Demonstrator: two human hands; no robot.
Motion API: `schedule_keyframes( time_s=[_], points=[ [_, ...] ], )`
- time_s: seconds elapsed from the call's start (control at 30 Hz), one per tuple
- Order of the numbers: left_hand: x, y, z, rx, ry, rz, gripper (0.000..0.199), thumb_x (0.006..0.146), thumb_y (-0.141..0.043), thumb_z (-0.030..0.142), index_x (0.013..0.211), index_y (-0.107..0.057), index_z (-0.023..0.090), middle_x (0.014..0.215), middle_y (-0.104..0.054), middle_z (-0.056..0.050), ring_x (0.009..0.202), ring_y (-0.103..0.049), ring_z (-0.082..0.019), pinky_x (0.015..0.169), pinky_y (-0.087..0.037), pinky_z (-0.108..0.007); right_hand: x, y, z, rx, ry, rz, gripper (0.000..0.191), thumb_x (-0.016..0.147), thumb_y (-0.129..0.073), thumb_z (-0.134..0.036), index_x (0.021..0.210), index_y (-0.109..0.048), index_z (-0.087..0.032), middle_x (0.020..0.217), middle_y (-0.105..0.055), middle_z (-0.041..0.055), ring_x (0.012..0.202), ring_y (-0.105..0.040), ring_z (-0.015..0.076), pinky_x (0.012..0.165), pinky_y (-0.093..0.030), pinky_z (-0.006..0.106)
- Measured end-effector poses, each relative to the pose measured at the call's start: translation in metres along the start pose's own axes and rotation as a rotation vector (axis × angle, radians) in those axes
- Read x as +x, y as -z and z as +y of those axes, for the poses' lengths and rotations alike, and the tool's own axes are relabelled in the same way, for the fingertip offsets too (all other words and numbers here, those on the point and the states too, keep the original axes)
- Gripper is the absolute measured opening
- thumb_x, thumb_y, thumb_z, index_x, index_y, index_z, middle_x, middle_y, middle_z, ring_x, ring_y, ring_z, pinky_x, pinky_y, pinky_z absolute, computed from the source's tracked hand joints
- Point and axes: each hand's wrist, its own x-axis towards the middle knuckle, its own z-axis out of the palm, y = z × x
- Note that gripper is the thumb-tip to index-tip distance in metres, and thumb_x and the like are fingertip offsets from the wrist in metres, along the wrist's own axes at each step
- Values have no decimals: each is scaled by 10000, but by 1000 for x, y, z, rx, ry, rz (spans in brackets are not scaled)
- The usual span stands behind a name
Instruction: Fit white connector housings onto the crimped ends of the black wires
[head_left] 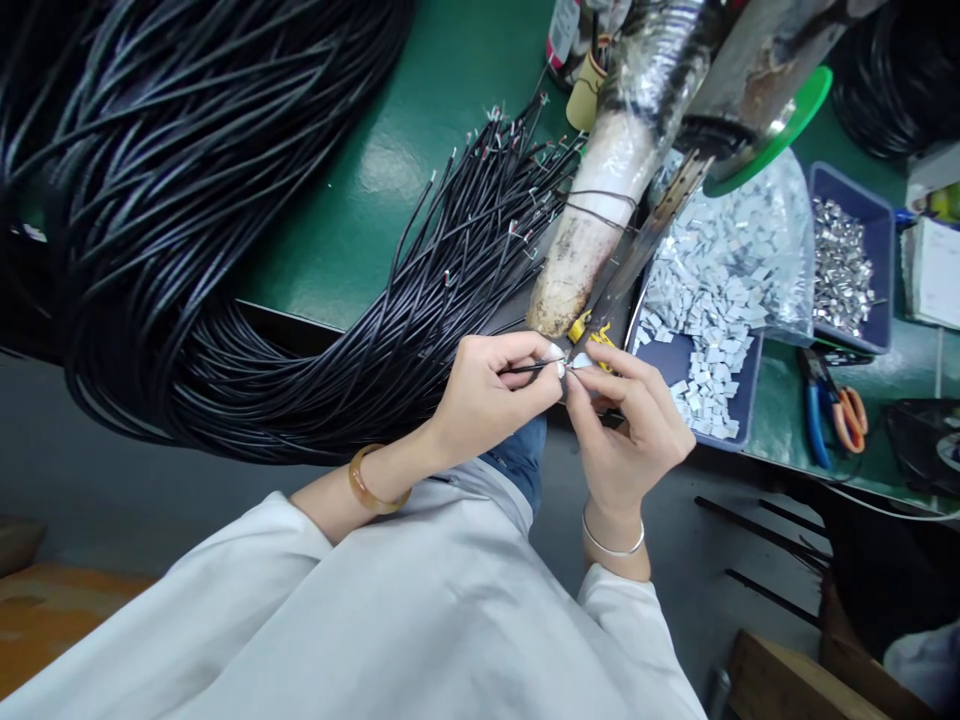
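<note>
My left hand [499, 395] pinches a black cable [529, 368] near its stripped end. Close against it, the fingertips of my right hand [631, 415] are pressed together at the cable's end, where a small pale piece [581, 361] shows; its exact shape is too small to tell. Both hands meet just below the wrapped tube of a fume duct [600, 205]. A large bundle of black cables [322, 370] runs from the left to behind my left hand, its ends showing red and white wires.
Right of my hands, a blue tray [739, 425] holds many pale flat pieces. Behind it stands a bin [885, 265] of small metal parts. Blue-handled pliers [817, 415] and orange-handled scissors [850, 418] lie on the green table [367, 215]. A green-rimmed lamp [810, 120] hangs overhead.
</note>
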Motion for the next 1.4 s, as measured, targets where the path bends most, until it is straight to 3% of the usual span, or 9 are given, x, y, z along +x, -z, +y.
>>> schedule_keyframes(
  time_s=[0.17,0.33,0.47,0.67,0.87,1.03,1.13,1.23,1.4],
  points=[
    [4,3,4,-18,91,-32,86,724,-607,141,643,-608,112,522,-381,66,483,-267,-28,430,-199,-162,-3,1,1,26,8,-29,176,800,-686,-71,878,-627,-218,1023,-767,35,946,-743,163,670,-604,241],
    [6,3,5,-48,113,-55,90,726,-605,141,643,-597,107,540,-391,66,500,-277,-26,442,-203,-162,-4,1,2,0,13,-36,205,788,-693,-49,897,-623,-208,1029,-768,36,794,-722,110,590,-560,191],
    [4,3,6,-98,141,-87,83,733,-622,158,665,-607,112,552,-411,62,508,-300,-30,455,-226,-161,-5,0,2,-74,63,25,215,779,-710,-45,901,-648,-211,1000,-779,23,788,-724,107,644,-575,196],
    [0,11,6,-204,199,-219,93,726,-628,171,648,-610,125,526,-414,66,488,-307,-35,462,-261,-169,-8,3,-1,174,-177,-18,131,836,-668,-108,898,-652,-222,961,-774,21,852,-750,147,636,-615,237],
    [-1,11,9,-205,192,-217,84,703,-626,145,624,-604,126,507,-423,66,477,-306,-34,444,-234,-169,-11,7,-9,129,-5,21,161,834,-662,-89,895,-646,-236,862,-780,-10,739,-751,145,631,-614,265],
    [-3,9,6,-154,181,-128,106,738,-608,169,649,-645,124,547,-500,32,514,-396,-56,485,-296,-184,-10,7,-2,192,-129,348,110,875,-636,-182,969,-668,-229,624,-656,-63,423,-601,89,350,-446,206],
    [-2,9,4,-143,161,-114,124,750,-607,181,648,-648,124,577,-533,19,539,-428,-65,509,-323,-191,-9,6,3,196,-69,447,207,909,-585,-197,1109,-614,-241,671,-669,-61,441,-618,97,366,-484,218],
    [0,8,3,-133,150,-111,142,757,-601,182,632,-630,122,580,-517,23,540,-413,-60,509,-312,-189,-11,4,5,145,-74,312,233,894,-588,-110,1093,-597,-233,857,-753,-17,674,-749,152,589,-641,297],
    [4,4,1,-121,106,-101,152,766,-592,178,622,-600,126,575,-466,35,541,-369,-52,494,-292,-179,-15,-3,7,52,-45,29,125,834,-680,-133,913,-635,-220,1064,-760,49,941,-753,196,777,-654,351]
  ],
)
